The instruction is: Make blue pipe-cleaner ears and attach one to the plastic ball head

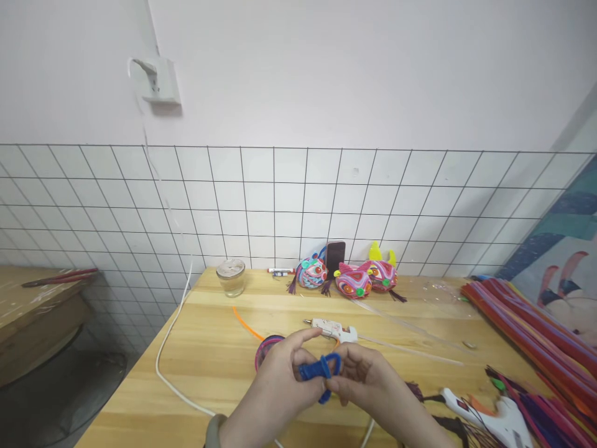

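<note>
Head view, landmark: central glue gun (326,326), which lay on the tabletop (196,348). The blue strip (313,369), looped at one end, was nearer you than the landmark, held up between both your hands. Your left hand (284,376) was partly closed, thumb and curled fingers gripping the strip's thicker part, index finger extended. Your right hand (368,376) was also partly closed, thumb and fingertips pinching the looped side. A pink-and-purple round item (263,350) lay left of the landmark, mostly hidden behind your left hand; an orange strip (246,324) reached toward it. Beyond the landmark you had three patterned figures (353,283) and a dark upright slab (336,255); farther left, a glass jar (232,280). Well right of the landmark lay a bundle of red strips (536,330) and, nearer you, a second glue gun (510,423).
</note>
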The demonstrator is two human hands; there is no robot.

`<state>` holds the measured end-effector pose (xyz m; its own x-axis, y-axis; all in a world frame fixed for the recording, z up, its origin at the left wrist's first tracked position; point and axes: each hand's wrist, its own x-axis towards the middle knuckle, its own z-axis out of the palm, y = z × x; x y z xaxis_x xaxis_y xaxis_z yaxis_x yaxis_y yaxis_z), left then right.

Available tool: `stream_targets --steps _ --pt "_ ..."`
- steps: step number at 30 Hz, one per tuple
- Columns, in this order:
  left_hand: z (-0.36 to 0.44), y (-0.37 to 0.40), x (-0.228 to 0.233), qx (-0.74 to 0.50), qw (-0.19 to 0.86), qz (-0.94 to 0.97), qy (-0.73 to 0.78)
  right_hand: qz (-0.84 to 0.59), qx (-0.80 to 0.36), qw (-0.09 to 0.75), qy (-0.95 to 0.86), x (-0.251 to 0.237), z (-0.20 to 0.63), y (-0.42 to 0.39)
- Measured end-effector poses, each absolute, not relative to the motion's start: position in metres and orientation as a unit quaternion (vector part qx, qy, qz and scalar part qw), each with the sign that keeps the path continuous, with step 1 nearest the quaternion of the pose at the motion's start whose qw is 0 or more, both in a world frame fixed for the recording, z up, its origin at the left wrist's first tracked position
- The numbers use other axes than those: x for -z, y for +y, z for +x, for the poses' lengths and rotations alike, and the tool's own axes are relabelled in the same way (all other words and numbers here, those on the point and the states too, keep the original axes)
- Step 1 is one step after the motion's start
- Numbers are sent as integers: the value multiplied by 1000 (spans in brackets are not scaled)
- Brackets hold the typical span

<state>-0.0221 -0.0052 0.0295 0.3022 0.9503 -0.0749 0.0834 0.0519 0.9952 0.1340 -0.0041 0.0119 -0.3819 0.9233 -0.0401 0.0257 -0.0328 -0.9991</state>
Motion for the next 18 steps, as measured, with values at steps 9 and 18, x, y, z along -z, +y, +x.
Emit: stream_targets --steps 9,18 --pt "-21 -6 -30 -375 557 587 453 -389 -631 396 -542 -7 134 -3" --pt "-22 -6 -30 -383 540 601 448 -406 -635 379 -538 -13 135 -5"
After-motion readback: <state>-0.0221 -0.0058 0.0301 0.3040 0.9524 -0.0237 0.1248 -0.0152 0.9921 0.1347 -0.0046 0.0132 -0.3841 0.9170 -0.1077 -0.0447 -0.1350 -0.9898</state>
